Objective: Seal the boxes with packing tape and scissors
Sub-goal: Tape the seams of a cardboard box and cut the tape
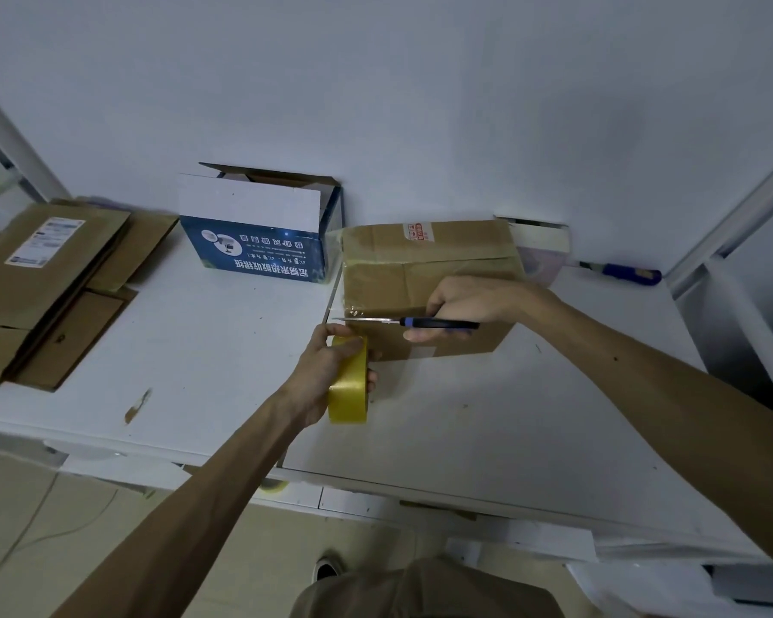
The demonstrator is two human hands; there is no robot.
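The brown box (429, 278) lies closed on the white surface (224, 350), near the wall, with clear tape already across its top. On its far edge is a small red sticker (415, 231); the print on it is too small to read. To the left of it, just beside, stands a blue and white box (260, 247) with its flaps open. It carries large white Chinese characters, which are upside down from this side. Further left lies flat cardboard (50, 283) with a white shipping label (45, 240), whose text is not readable.

The right hand (469, 305) is curled round the dark handle of the scissors (402, 322), over the near side of the brown box. The scissors lie level, with the long axis from right to left, and the blades point left, past the near left corner of the box. The blades look like one thin line.

The left hand (326, 372) grips the yellow tape roll (349, 385), with the thumb over the top of it. The roll stands on its edge, just below the blades and just beside the same corner of the box.

A tool with a blue handle (630, 274) lies at the far right.
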